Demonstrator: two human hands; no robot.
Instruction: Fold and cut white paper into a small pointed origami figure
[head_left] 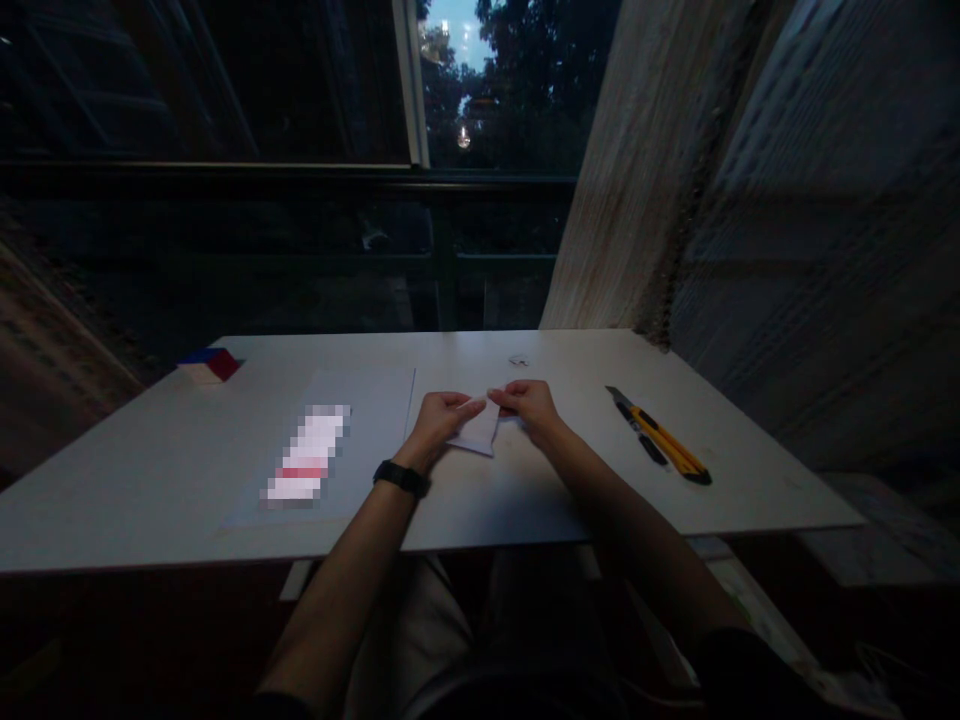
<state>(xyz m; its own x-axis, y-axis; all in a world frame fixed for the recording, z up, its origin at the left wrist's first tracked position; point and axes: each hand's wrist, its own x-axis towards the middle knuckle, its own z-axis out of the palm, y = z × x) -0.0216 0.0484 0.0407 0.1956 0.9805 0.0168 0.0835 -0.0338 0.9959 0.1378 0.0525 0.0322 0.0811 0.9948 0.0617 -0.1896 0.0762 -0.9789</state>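
Note:
A small folded piece of white paper [480,431] lies on the white table [187,480], near its middle. My left hand [442,418], with a dark watch on the wrist, pinches the paper's left upper edge with curled fingers. My right hand [531,404] pinches the paper's right upper edge, thumb and fingers pressed together. The two hands almost meet above the paper.
A large white sheet [375,400] with a blurred-out patch lies left of my hands. A yellow and black utility knife [660,437] rests to the right. A red, blue and white block [209,364] sits at the far left corner. A dark window and curtain stand behind.

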